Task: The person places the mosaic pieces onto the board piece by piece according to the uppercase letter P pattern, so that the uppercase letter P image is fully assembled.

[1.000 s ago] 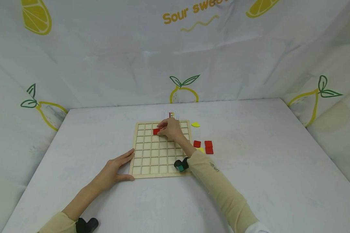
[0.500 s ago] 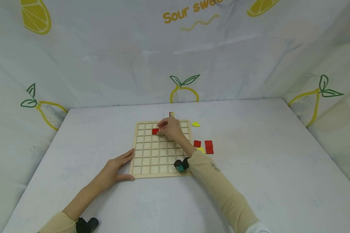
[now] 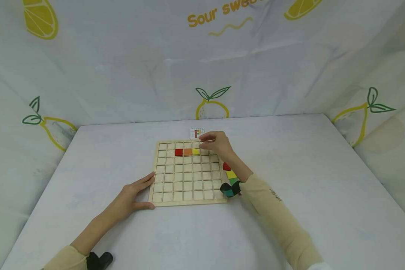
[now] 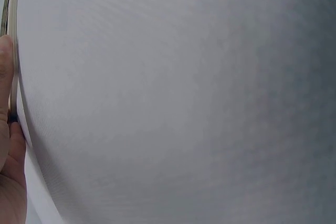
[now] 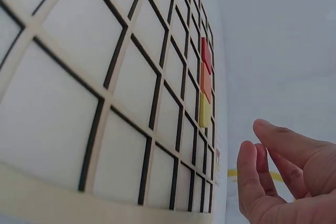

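A square wooden grid board [image 3: 179, 178] lies on the table. In its second row from the far edge sit three tiles side by side: red [image 3: 178, 152], orange [image 3: 187, 152] and yellow [image 3: 195, 152]. My left hand [image 3: 129, 198] rests at the board's near left corner, fingers on the left edge and thumb by the front edge. Just right of the yellow tile, my right hand [image 3: 219, 146] hovers over the board's far right part. The right wrist view shows its thumb and fingers apart, nothing between them.
Beside the board's right edge lie loose tiles: red [image 3: 226, 166], yellow [image 3: 231, 174] and green [image 3: 234, 180], partly covered by the right forearm. A small card with a coloured grid pattern [image 3: 195, 133] lies behind the board. A lemon-printed curtain hangs at the back.
My right hand has let go of the red tile and moved right, uncovering the orange and yellow tiles in the row. The red tile sits flat in its square. My left hand stays put.
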A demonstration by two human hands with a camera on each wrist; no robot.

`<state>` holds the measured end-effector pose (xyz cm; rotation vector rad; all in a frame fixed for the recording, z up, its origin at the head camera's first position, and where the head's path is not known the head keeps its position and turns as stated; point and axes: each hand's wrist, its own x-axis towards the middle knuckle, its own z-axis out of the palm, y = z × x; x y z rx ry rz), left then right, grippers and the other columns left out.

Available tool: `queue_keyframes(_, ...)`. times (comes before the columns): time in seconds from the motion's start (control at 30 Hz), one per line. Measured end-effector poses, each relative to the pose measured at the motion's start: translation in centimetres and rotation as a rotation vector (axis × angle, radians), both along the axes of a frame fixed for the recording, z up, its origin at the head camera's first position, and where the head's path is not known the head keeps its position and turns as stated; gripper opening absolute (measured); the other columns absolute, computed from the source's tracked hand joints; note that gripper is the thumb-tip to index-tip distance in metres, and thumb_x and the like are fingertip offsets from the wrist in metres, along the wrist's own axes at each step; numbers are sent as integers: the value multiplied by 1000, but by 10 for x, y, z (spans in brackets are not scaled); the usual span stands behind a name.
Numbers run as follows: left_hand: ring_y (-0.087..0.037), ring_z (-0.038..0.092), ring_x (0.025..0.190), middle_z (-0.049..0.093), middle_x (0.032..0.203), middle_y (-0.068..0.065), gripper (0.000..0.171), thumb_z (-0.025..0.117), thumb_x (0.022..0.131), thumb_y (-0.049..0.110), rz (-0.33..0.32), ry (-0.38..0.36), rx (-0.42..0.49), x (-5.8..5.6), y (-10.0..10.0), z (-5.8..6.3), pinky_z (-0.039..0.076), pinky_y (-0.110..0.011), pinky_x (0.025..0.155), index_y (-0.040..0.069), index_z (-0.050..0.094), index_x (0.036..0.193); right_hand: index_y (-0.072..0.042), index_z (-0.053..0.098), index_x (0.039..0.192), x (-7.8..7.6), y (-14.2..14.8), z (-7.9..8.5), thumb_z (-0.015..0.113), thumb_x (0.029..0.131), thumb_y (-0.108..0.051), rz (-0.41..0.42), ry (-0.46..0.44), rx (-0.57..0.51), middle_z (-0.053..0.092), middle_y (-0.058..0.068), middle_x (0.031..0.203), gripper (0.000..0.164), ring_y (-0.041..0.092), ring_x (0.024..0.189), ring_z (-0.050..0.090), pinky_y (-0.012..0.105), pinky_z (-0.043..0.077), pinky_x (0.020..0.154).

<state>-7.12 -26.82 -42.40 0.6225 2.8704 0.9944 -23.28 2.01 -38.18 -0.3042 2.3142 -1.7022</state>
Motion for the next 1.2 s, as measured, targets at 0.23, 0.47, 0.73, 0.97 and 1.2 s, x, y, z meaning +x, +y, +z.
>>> queue_keyframes(0.23, -39, 39, 132, 37, 149, -18, 86, 84, 68, 23, 3, -3, -2, 0, -1, 0, 40, -50, 102, -9, 44, 137, 10, 60, 119, 3, 34, 7, 67, 88, 0, -22, -30, -23, 59, 23, 124, 33, 31, 107, 61, 34, 52, 92)
queue_keyframes(0.47, -40, 39, 132, 37, 148, -20, 86, 84, 67, 22, -4, 17, -9, -1, -1, 1, 40, -51, 101, -10, 44, 136, 4, 62, 120, 8, 68, 6, 66, 90, -5, -55, -37, 54, 60, 20, 123, 32, 29, 107, 57, 29, 52, 92)
queue_keyframes(0.73, -39, 39, 132, 37, 149, -19, 87, 84, 68, 23, -9, 12, -9, -2, -1, 0, 39, -51, 102, -10, 44, 137, 6, 59, 123, 18, 103, 1, 65, 91, -6, -51, -62, 92, 58, 22, 126, 34, 29, 108, 57, 21, 53, 85)
queue_keyframes(0.97, -39, 39, 132, 37, 149, -18, 87, 84, 68, 25, -6, 8, -18, -1, -1, -1, 40, -51, 101, -9, 44, 137, 3, 59, 124, 26, 130, -6, 65, 92, -11, -59, -60, 190, 58, 21, 127, 36, 31, 112, 54, 19, 52, 84)
queue_keyframes(1.2, -40, 39, 132, 37, 149, -19, 87, 84, 67, 24, 5, -1, -19, 0, 1, 1, 40, -51, 102, -9, 44, 137, 0, 59, 126, 35, 147, -15, 66, 92, -17, -46, -89, 189, 57, 19, 128, 39, 29, 113, 51, 16, 50, 81)
